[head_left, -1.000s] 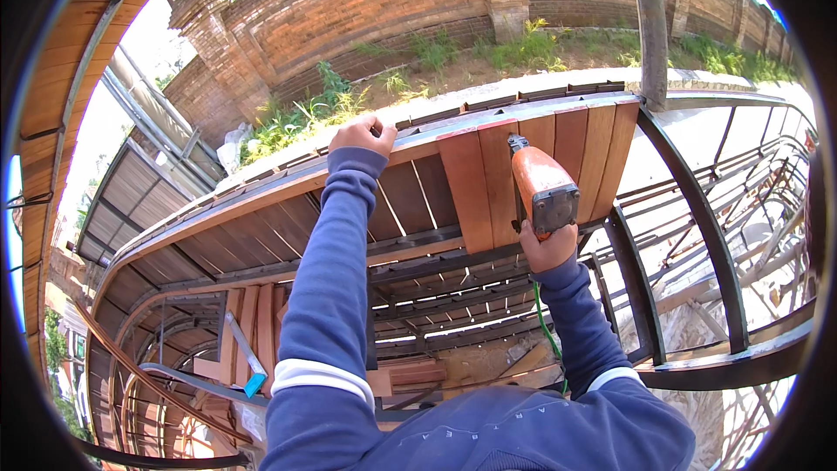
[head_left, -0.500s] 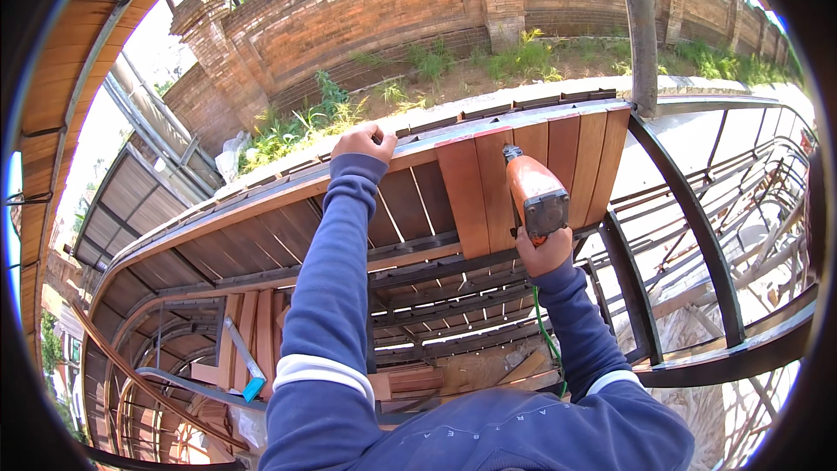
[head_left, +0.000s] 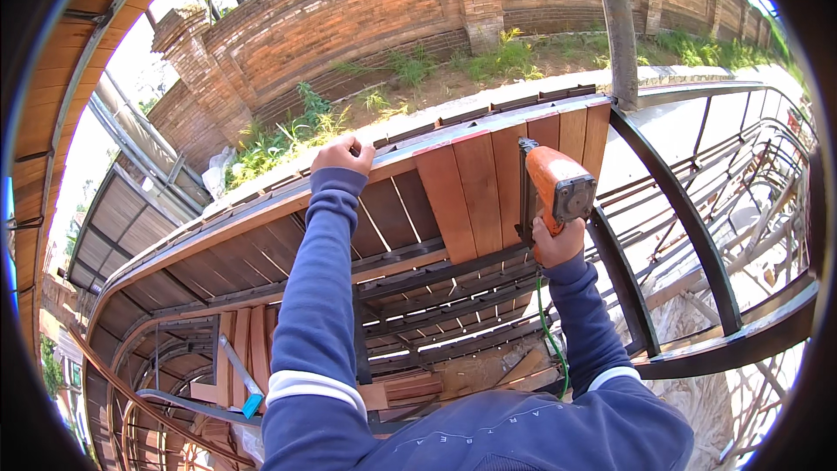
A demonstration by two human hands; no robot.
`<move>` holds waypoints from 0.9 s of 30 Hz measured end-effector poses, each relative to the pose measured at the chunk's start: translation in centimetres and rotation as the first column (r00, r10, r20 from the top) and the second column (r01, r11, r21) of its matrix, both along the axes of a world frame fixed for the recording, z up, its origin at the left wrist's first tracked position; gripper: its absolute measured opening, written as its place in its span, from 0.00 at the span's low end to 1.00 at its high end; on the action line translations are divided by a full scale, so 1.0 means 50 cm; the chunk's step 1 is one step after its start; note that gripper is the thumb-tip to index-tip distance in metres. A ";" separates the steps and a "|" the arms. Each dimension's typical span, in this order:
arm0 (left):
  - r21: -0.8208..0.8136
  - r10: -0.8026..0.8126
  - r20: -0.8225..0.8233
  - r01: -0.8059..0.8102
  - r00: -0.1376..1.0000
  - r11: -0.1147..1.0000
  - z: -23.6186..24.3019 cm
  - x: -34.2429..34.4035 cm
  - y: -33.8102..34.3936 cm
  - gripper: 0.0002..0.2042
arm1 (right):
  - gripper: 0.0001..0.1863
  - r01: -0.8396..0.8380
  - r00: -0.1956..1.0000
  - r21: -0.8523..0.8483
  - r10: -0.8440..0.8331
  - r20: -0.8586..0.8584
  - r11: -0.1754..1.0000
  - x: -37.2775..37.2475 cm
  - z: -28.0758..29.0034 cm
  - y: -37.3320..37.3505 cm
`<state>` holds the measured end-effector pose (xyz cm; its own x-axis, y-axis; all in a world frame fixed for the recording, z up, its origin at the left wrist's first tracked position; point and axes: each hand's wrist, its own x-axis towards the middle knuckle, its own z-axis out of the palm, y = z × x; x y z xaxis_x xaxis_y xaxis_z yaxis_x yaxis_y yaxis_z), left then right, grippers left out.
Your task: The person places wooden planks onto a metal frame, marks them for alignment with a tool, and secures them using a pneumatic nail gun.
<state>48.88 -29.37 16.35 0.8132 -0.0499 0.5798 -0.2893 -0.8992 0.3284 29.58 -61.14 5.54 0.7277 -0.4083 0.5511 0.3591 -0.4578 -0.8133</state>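
Note:
In my right hand (head_left: 558, 242) is an orange pneumatic nail gun (head_left: 558, 179), gripped by its handle. Its black nose sits over the reddish-brown wooden slats (head_left: 475, 192) near their far end. A green air hose (head_left: 547, 331) runs down from the handle beside my forearm. My left hand (head_left: 343, 158) is closed at the far edge of the slatted panel, to the left of the reddish slats. Whether its curled fingers hold anything or only grip the edge is hidden. Darker slats (head_left: 261, 253) continue to the left within the curved frame.
Bare dark metal ribs (head_left: 680, 201) curve away on the right. A vertical post (head_left: 617, 35) rises beyond the panel, before a brick wall (head_left: 349, 26). Loose boards (head_left: 240, 349) and a blue-ended square tool (head_left: 251, 404) lie below at left.
My right hand has shifted the nail gun to the right across the slats and turned it, so its nose and magazine now show more from the side. My left hand stays at the edge.

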 end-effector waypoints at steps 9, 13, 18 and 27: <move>0.003 0.015 -0.022 -0.015 1.000 1.000 0.004 -0.008 -0.008 0.13 | 0.06 -0.016 0.999 0.032 0.015 0.046 0.999 0.009 -0.009 -0.002; -0.003 0.013 -0.026 -0.013 1.000 1.000 -0.002 -0.003 -0.003 0.14 | 0.07 -0.002 0.999 -0.001 0.002 0.038 1.000 0.014 -0.014 -0.012; 0.016 0.007 0.019 -0.007 1.000 1.000 -0.003 -0.003 -0.007 0.14 | 0.07 0.002 1.000 0.037 -0.003 0.019 0.999 0.016 -0.019 -0.011; 0.032 -0.009 0.017 0.008 1.000 0.999 -0.004 0.007 -0.002 0.15 | 0.07 -0.013 1.000 0.059 0.013 0.003 0.998 -0.001 -0.020 -0.024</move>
<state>49.25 -29.49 16.15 0.8029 -0.0753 0.5914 -0.3021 -0.9065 0.2948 29.54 -62.34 4.53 0.7320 -0.4308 0.5278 0.3667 -0.4038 -0.8381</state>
